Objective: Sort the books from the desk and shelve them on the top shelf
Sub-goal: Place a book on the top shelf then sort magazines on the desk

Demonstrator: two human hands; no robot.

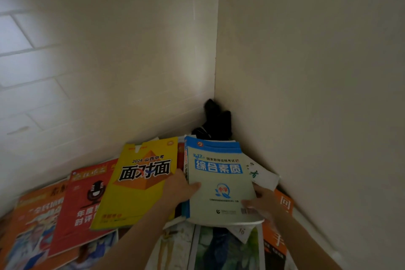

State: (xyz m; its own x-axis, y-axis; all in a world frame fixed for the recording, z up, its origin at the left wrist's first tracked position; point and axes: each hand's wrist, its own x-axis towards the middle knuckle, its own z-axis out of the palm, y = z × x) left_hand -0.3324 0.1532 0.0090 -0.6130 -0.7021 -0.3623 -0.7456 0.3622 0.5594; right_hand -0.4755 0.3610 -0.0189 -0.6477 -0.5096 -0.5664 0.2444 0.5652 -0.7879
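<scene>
Both hands grip the blue book: left hand (pixel 179 188) at its spine, right hand (pixel 262 203) at its corner. Lift it level, clear of the yellow book (pixel 140 184) left of it.

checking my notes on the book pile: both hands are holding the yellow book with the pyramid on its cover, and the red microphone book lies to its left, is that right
Not quite. The head view shows both hands, left hand and right hand, holding the pale green paperback with a blue top band, not the yellow pyramid-cover book. The red microphone-cover book does lie to the yellow one's left.
</scene>
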